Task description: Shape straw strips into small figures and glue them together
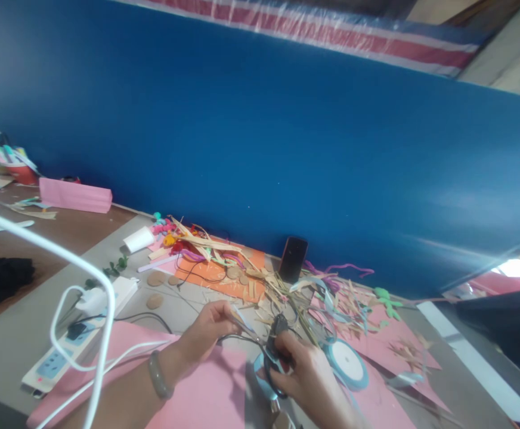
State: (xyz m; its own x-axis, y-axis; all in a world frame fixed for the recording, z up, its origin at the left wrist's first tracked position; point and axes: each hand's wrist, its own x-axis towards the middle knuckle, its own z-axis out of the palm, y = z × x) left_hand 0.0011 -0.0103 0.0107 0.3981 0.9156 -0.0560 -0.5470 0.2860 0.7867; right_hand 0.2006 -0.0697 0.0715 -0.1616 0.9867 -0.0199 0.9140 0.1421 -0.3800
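My left hand [215, 325], with a grey-green bangle [160, 375] at the wrist, is closed in a pinch over the pink paper [201, 387]. Whatever its fingertips hold is too small to make out. Black-handled scissors [269, 372] are gripped in my right hand [302, 366], their blades pointing up and left at the left fingertips. Pale blue ribbon on a roll [266, 381] shows partly behind the scissors' handle. Another ribbon spool [347, 362], white in the middle with a blue rim, lies just right of my right hand.
A white cable [105, 333] arches across the left foreground near a power strip [70, 345]. Dried strips [215, 243] and an orange sheet [204, 279] lie farther back. A phone [293, 260] leans on the blue partition [260, 137]. Scraps cover pink sheets [385, 333] at right.
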